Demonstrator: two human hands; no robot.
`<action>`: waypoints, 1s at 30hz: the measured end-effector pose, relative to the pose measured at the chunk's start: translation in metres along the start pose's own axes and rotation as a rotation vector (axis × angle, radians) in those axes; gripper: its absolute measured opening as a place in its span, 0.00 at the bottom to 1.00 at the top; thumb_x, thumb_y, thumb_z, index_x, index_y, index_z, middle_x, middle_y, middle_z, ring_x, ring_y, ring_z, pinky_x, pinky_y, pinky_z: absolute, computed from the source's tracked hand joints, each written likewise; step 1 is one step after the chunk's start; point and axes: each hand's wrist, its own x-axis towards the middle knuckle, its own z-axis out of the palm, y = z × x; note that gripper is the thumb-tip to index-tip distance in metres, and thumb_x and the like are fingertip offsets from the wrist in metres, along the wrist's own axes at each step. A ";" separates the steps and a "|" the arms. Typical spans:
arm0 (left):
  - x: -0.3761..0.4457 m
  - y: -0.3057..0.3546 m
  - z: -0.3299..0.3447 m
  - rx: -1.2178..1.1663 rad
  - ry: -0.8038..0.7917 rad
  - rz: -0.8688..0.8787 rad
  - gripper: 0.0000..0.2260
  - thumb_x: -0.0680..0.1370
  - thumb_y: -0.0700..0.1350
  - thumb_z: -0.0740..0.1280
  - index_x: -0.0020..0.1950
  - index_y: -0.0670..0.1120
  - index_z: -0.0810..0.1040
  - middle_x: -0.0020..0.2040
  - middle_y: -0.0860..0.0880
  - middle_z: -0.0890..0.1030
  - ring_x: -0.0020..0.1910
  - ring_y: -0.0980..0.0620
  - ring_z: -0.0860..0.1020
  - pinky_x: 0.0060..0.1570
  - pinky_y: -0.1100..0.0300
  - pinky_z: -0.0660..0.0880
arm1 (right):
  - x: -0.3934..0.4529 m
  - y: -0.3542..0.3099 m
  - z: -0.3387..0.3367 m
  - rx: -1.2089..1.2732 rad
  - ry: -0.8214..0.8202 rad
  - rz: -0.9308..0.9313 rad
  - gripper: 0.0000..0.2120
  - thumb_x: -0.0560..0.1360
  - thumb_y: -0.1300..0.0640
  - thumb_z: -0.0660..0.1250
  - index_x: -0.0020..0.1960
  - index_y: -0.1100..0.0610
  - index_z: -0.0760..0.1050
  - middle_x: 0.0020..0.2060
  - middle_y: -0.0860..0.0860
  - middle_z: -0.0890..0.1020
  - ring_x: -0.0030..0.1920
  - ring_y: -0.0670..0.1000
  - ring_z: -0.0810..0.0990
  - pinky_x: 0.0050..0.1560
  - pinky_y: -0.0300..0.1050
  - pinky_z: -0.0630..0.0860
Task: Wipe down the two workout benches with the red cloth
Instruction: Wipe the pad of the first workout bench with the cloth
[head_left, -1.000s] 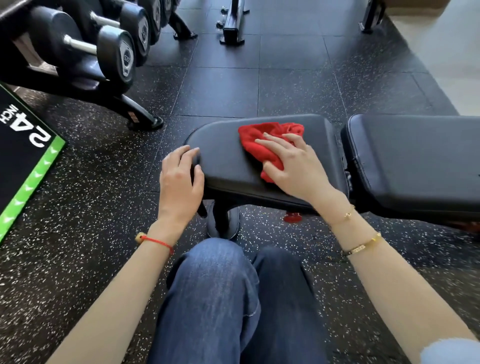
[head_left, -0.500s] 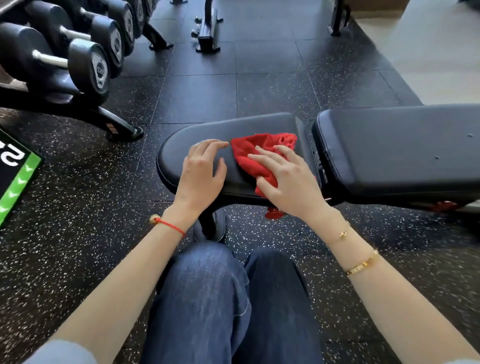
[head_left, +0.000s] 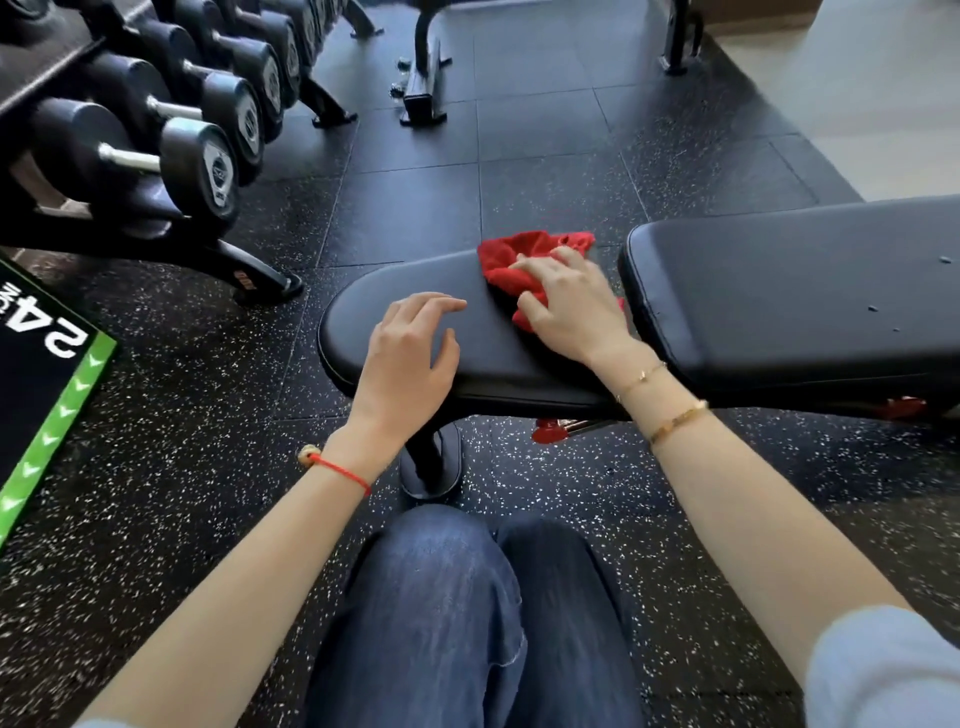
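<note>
A black padded workout bench lies across the view, with a short seat pad (head_left: 415, 291) on the left and a long back pad (head_left: 779, 301) on the right. The red cloth (head_left: 524, 260) is bunched on the far right part of the seat pad, by the gap between the pads. My right hand (head_left: 571, 306) presses flat on the cloth, fingers spread over it. My left hand (head_left: 410, 364) rests on the near left of the seat pad, fingers apart and holding nothing.
A dumbbell rack (head_left: 171, 130) with several black dumbbells stands at the far left. A black and green plyo box (head_left: 47, 374) sits at the left edge. Another bench's base frame (head_left: 423, 78) stands on the rubber floor beyond. My knees in jeans (head_left: 457, 613) are below the bench.
My right hand has pushed the red cloth toward the far right corner of the seat pad. My left hand has moved from the pad's left end onto its top.
</note>
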 end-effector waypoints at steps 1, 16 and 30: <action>0.004 0.005 0.004 0.000 0.005 0.005 0.15 0.77 0.36 0.65 0.63 0.43 0.78 0.61 0.47 0.79 0.62 0.44 0.75 0.66 0.47 0.70 | -0.011 -0.001 -0.001 0.010 0.006 -0.045 0.20 0.76 0.51 0.61 0.66 0.52 0.74 0.65 0.49 0.78 0.69 0.54 0.67 0.67 0.51 0.63; 0.064 0.044 0.083 0.068 -0.017 0.071 0.14 0.81 0.44 0.60 0.65 0.45 0.77 0.65 0.48 0.78 0.66 0.45 0.73 0.67 0.50 0.67 | -0.052 0.053 -0.053 -0.007 0.468 0.243 0.17 0.76 0.54 0.57 0.62 0.56 0.75 0.58 0.54 0.79 0.62 0.56 0.73 0.60 0.52 0.63; 0.064 0.061 0.118 0.269 -0.149 0.075 0.19 0.78 0.52 0.60 0.67 0.48 0.74 0.67 0.48 0.74 0.68 0.42 0.69 0.69 0.40 0.62 | -0.059 0.118 -0.066 -0.397 -0.177 0.362 0.40 0.72 0.28 0.46 0.79 0.45 0.50 0.79 0.44 0.54 0.79 0.60 0.43 0.72 0.71 0.37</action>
